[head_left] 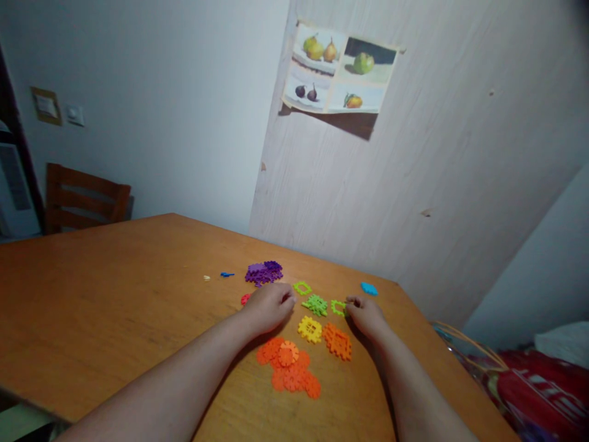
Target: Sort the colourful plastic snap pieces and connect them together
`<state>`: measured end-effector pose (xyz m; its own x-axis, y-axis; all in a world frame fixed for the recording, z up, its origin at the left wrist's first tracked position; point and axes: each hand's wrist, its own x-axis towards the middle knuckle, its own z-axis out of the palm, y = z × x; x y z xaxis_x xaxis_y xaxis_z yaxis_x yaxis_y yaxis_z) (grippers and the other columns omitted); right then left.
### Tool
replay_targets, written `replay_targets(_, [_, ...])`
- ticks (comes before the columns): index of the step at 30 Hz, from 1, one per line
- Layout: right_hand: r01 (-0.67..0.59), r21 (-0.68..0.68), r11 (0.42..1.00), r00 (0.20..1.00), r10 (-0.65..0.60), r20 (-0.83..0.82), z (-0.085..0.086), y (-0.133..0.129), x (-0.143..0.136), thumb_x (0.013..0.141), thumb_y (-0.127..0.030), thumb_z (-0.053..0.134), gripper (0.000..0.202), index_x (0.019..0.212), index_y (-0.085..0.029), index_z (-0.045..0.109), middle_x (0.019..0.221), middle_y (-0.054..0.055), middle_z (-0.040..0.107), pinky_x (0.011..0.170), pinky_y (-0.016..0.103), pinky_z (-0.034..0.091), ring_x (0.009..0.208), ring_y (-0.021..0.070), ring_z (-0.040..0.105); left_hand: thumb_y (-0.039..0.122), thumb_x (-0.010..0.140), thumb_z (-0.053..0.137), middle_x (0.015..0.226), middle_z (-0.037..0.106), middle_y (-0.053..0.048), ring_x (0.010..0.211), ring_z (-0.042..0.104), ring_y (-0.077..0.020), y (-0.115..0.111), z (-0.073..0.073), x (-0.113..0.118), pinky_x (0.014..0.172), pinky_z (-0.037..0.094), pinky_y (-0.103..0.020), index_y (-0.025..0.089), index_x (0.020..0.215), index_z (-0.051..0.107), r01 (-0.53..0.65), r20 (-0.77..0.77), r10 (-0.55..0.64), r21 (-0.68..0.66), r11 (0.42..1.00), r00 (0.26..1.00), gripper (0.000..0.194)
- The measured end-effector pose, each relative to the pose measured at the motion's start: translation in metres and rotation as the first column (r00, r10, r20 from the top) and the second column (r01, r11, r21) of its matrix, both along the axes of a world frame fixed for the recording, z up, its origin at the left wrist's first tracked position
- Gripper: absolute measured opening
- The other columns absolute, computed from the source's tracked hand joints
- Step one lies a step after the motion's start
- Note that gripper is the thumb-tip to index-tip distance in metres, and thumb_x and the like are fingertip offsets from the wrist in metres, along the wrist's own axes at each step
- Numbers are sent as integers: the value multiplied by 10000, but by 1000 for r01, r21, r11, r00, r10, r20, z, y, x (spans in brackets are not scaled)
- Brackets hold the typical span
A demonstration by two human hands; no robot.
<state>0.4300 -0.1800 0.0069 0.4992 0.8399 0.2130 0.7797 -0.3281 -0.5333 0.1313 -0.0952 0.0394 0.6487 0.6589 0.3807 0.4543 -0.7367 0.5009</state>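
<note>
My left hand (271,307) is closed, fingers curled, just above the table between the purple and green pieces; whatever it may hold is hidden. A small red piece (245,299) peeks out beside it. Over on the right, my right hand (367,314) has its fingertips pinched at the edge of a light green square frame piece (337,307). Another green frame piece (302,288) and a green pile (315,304) lie between my hands. Nearer me are yellow square pieces (310,329), a stack of orange square pieces (337,342) and a heap of orange notched discs (294,371).
Purple pieces (264,273) are heaped beyond my left hand. Left of them lie a small blue item (227,274) and a tiny pale bit (207,278). Blue pieces (369,288) sit near the table's (115,294) far right corner. A wooden chair (87,196) stands behind.
</note>
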Motion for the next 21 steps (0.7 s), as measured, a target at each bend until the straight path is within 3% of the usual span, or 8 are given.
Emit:
replay_targets(3, [-1,17,1000,1000,1,16,1,1,3,793,-244,545,209,876,-200,732,879,51,729,696,264,418,806,186,632,324,919,491,845,717,-49,767,615,-187,0,0,0,647,361,-267,195,812,676,10,6,-10,-2,1000,1000,249])
replay_targets(11, [33,-15,999,998,-32,45,1,-3,5,808,-304,555,159,775,-200,671,750,40,698,608,254,362,717,179,609,318,911,498,825,719,-46,763,616,-184,-2,2,-1,651,363,-268,196,817,683,19,13,-19,-12,1000,1000,240])
replay_targets(15, [0,-71,997,998,4,55,0,-4,-4,791,-478,629,277,800,-203,653,757,41,689,590,263,353,683,177,594,323,917,495,827,713,-48,763,613,-188,-1,-1,0,649,358,-268,199,813,678,26,13,-26,0,1000,1000,244])
replay_targets(21, [81,-187,979,990,-57,131,6,-4,-20,741,-727,613,538,887,-210,624,854,88,692,595,295,365,713,216,614,328,917,498,808,702,-45,746,597,-183,-2,0,1,642,344,-269,200,817,677,13,4,-13,-11,1000,1000,242])
